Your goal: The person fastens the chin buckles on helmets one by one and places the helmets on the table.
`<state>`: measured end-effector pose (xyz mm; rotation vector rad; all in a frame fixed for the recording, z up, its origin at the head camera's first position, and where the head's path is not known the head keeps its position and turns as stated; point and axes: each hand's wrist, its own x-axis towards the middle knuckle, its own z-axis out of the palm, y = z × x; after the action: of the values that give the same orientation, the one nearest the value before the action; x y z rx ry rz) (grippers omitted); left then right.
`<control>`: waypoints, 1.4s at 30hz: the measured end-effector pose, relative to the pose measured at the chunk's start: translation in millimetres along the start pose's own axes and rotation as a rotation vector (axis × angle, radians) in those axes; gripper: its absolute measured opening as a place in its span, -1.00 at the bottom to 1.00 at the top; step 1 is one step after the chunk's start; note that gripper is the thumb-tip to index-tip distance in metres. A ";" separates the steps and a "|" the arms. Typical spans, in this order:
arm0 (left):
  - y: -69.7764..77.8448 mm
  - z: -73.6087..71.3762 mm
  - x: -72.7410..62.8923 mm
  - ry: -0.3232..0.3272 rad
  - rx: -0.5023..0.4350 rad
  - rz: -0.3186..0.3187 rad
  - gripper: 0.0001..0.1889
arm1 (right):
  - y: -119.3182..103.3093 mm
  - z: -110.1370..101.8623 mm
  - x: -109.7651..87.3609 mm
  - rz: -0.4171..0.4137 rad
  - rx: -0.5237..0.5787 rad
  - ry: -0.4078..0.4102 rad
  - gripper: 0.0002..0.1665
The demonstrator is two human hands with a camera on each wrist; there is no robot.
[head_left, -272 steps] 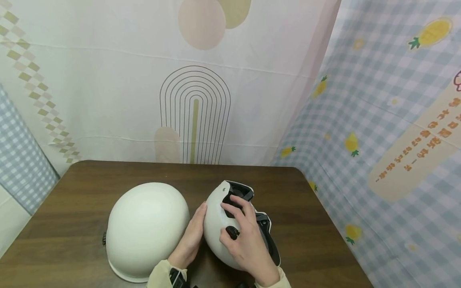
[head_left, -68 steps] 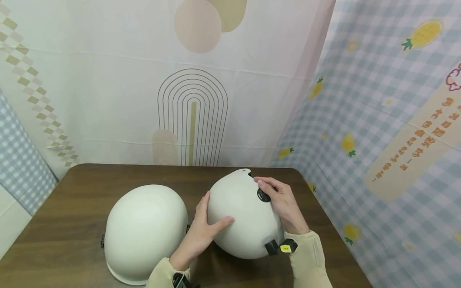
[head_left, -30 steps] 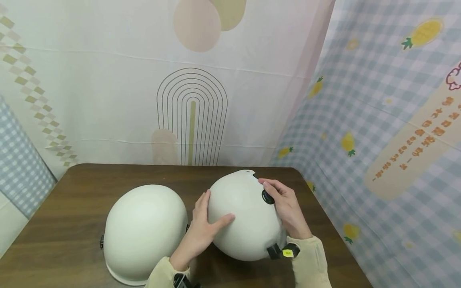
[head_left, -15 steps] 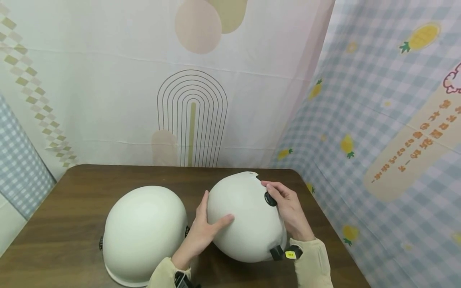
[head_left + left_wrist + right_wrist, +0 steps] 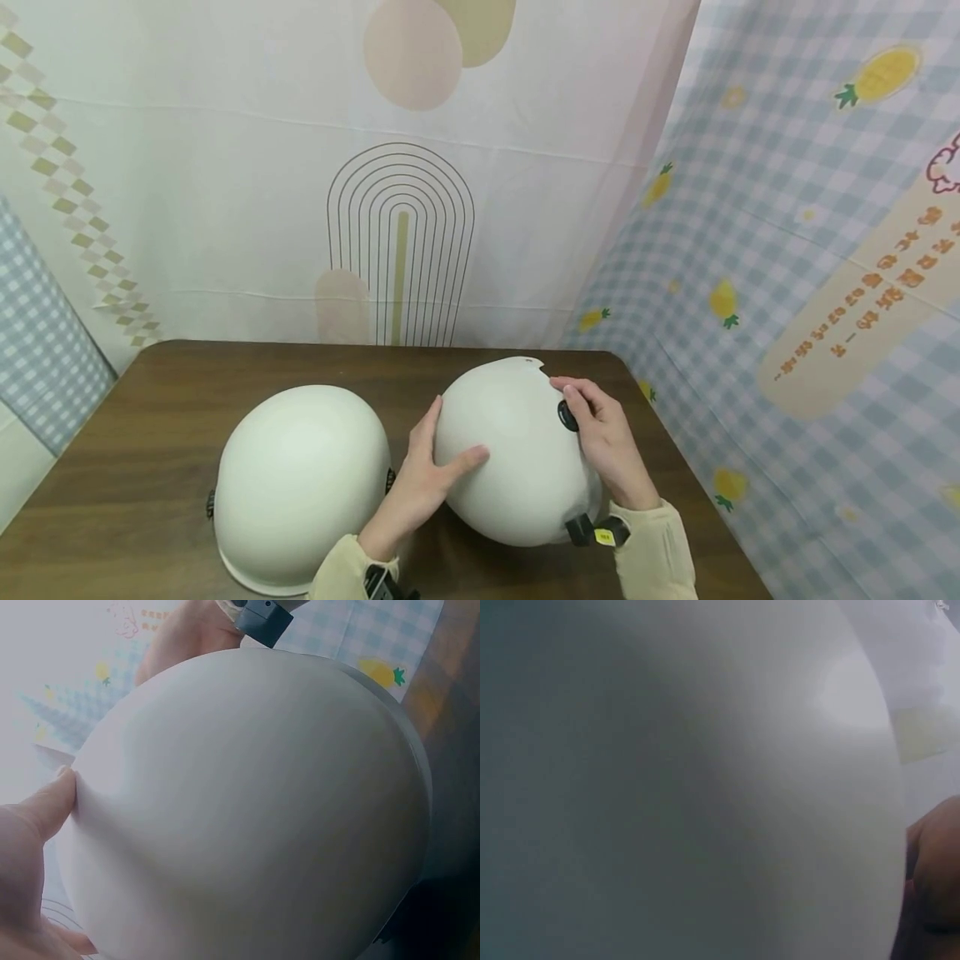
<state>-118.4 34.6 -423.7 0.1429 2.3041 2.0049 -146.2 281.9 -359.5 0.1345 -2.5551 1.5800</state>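
Note:
A white helmet is tilted on the right side of the table, its smooth shell facing up and left. My left hand grips its left side, thumb laid over the shell and fingers along the far side. At its right edge my right hand holds the helmet, thumb beside a black oval piece; some of its fingers are hidden behind the edge. In the left wrist view the helmet's shell fills the middle, with the left thumb at its edge. The shell covers most of the right wrist view.
A second white helmet sits dome up close to my left forearm, small black parts on both sides. Both helmets are on a dark wooden table. Behind it hangs a pale patterned cloth, with a blue checked cloth at right.
Nine seconds ago the held helmet's dark padded inside faced right; it has since turned to show its shell. Over the last second the helmet's right edge and my right hand have shifted slightly right.

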 end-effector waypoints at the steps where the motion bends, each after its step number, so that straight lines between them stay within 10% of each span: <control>1: 0.2 0.1 -0.2 0.001 0.004 0.000 0.02 | 0.3 -0.4 0.0 0.004 -0.006 0.003 -0.59; 42: -8.3 -2.7 3.6 0.004 0.005 -0.021 0.05 | 26.8 9.7 -2.2 0.009 0.153 0.062 -0.57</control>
<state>-122.4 31.2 -431.6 0.1151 2.3039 1.9910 -148.7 285.2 -387.8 0.0884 -2.3912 1.7538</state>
